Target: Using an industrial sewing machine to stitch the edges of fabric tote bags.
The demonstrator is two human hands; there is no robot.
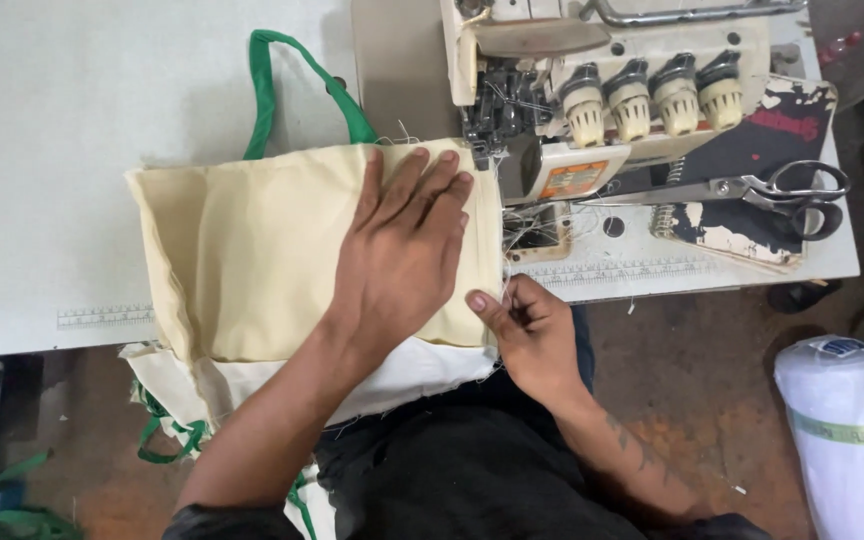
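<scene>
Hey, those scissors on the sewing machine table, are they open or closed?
Closed. The scissors lie flat right of the sewing machine, blades together in one straight line and the two handle loops side by side.

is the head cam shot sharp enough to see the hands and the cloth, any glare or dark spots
Head view: sharp and evenly lit on the left hand, right hand and cream cloth; the white table is bright but not blown out; the floor and dark trousers fall into shadow.
</scene>
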